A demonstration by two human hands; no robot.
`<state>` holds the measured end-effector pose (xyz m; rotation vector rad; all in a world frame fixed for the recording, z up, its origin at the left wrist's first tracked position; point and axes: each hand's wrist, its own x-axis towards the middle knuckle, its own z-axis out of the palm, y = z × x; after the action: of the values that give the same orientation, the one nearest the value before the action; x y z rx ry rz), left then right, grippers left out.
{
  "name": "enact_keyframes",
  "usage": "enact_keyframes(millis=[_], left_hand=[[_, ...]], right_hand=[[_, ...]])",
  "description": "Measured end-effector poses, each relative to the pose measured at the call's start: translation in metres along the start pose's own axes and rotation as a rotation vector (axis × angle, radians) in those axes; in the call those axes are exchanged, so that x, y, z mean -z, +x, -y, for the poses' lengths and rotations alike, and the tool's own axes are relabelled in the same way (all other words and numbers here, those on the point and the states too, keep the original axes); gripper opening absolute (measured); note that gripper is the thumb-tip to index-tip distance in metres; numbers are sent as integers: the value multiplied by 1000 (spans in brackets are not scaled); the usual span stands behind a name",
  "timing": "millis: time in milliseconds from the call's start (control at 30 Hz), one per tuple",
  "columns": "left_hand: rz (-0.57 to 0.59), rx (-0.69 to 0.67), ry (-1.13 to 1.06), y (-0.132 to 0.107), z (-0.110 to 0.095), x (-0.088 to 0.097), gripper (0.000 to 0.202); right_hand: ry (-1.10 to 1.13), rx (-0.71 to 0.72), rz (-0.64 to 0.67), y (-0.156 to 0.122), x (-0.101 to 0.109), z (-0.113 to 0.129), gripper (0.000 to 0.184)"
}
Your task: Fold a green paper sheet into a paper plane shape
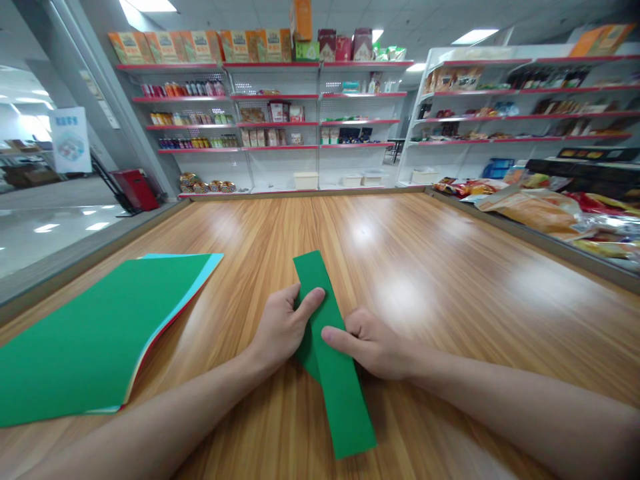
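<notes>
A folded strip of green paper is held above the wooden table, its long side running from the upper left down to the lower right. My left hand is closed on its left edge, thumb flat on the front face. On the opposite edge my right hand grips it a little lower, also with the thumb on top. Behind the strip, a green flap shows below my left hand. The fingers behind the paper are mostly hidden.
To the left lies a stack of coloured paper sheets, green on top, with blue and red edges showing. Packaged snacks are heaped beyond the table's right edge. Stocked shelves stand past the far edge. A red box-shaped object is on the floor at left.
</notes>
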<state>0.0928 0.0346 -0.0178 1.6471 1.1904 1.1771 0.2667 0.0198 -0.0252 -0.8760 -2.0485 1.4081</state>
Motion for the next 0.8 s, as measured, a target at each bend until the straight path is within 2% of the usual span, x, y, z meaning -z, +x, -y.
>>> enact_keyframes(millis=[133, 233, 300, 367, 467, 533, 700, 800], left_hand=[[74, 42, -99, 1, 3, -1, 46], [202, 130, -220, 1, 6, -2, 51], [228, 153, -277, 2, 7, -2, 51], [164, 145, -307, 2, 7, -3, 48], [-37, 141, -318, 3, 7, -2, 45], [-87, 171, -354, 5, 8, 0, 44], [132, 354, -567, 14, 9, 7, 42], [141, 398, -632, 19, 12, 11, 42]], right_hand=[[139, 17, -15, 0, -1, -2, 57], [75, 53, 49, -1, 3, -5, 57], [5, 68, 74, -1, 5, -4, 57], [-18, 60, 84, 0, 7, -3, 55], [14, 42, 90, 1, 7, -2, 54], [0, 47, 97, 1, 7, -1, 55], [-79, 101, 100, 1, 6, 2, 55], [-59, 100, 108, 1, 7, 4, 56]])
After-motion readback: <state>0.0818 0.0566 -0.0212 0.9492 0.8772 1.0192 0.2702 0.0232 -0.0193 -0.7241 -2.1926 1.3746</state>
